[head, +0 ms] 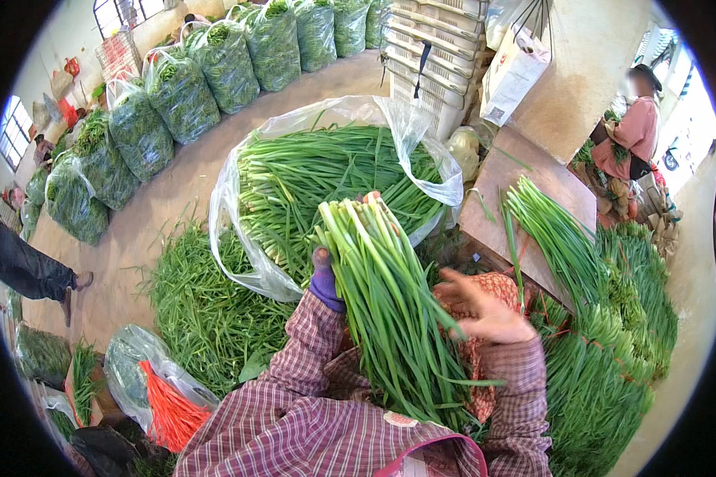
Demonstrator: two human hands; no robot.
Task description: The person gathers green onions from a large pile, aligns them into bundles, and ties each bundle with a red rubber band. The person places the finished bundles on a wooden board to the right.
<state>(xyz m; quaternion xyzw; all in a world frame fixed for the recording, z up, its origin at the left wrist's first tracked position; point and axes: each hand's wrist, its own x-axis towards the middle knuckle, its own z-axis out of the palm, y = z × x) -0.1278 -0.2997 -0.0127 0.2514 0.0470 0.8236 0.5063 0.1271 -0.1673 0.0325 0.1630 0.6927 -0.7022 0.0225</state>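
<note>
My left hand (pixel 327 280), in a purple fingerless covering, holds a thick bunch of green garlic or chive-like stalks (pixel 388 286) upright, pale ends up, leaves hanging towards my lap. Blurred and with its fingers spread, my right hand (pixel 483 310) is beside the leaves on the right, over a red patterned cloth (pixel 483 378). Behind the bunch, a clear plastic bag (pixel 232 238) stands open, filled with similar stalks (pixel 334 167). Another bunch (pixel 555 238) lies on a small board (pixel 501 197) at the right.
Loose leaves (pixel 215 310) are heaped left of the bag. Tied bundles (pixel 590 381) are stacked at the right. Red plastic strips (pixel 170 411) lie lower left. Filled bags (pixel 182 98) line the floor behind, near stacked crates (pixel 432 59). A person (pixel 632 131) sits upper right; another's legs (pixel 33 262) show left.
</note>
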